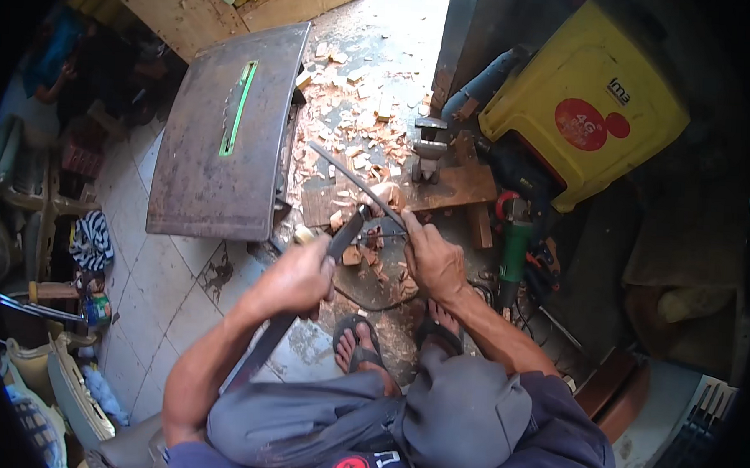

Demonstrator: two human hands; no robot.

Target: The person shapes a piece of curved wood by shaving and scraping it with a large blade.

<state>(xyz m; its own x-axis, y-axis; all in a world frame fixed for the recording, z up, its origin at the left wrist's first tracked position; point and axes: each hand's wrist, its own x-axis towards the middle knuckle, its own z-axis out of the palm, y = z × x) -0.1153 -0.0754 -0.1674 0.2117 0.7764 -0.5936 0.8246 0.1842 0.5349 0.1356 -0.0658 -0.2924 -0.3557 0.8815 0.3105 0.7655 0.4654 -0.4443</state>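
Observation:
My left hand point(296, 277) is closed around a long, flat, dark blade point(347, 234). One end points up toward the middle, and the other runs down beside my left knee. My right hand point(434, 260) grips the near end of a thin grey file-like bar point(352, 176), which slants up and to the left. Between and beyond both hands lies a wooden board point(456, 187) on the floor, with a metal vise point(430, 144) standing on it. A reddish piece of wood point(383, 197) shows behind the bar, partly hidden.
Wood chips point(348, 91) litter the floor. A brown metal-topped table point(220, 144) with a green-edged slot stands at left. To the right are a green angle grinder point(515, 248) and a yellow plastic chair point(582, 101). A dark cable point(372, 307) curves near my sandalled feet point(358, 342).

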